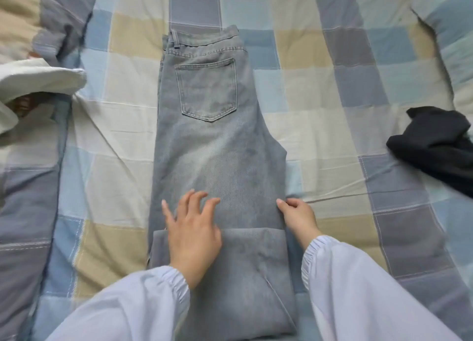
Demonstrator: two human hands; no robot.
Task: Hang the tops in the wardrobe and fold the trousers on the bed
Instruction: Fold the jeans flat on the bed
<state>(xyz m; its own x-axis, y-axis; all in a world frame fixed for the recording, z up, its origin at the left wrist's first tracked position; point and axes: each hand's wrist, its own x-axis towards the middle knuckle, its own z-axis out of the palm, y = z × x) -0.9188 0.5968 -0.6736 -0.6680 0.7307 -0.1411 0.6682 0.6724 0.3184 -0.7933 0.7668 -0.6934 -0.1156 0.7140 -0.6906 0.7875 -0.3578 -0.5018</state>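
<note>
The jeans [217, 141] lie lengthwise down the middle of the bed [320, 89], folded leg over leg, waistband toward the far edge (back pocket up), the lower legs turned back over themselves at the near edge. The left hand [193, 235] rests flat on them, fingers spread, gripping nothing. The right hand [298, 215] pinches their right edge. A black garment [435, 146] lies near the bed's right edge.
</note>
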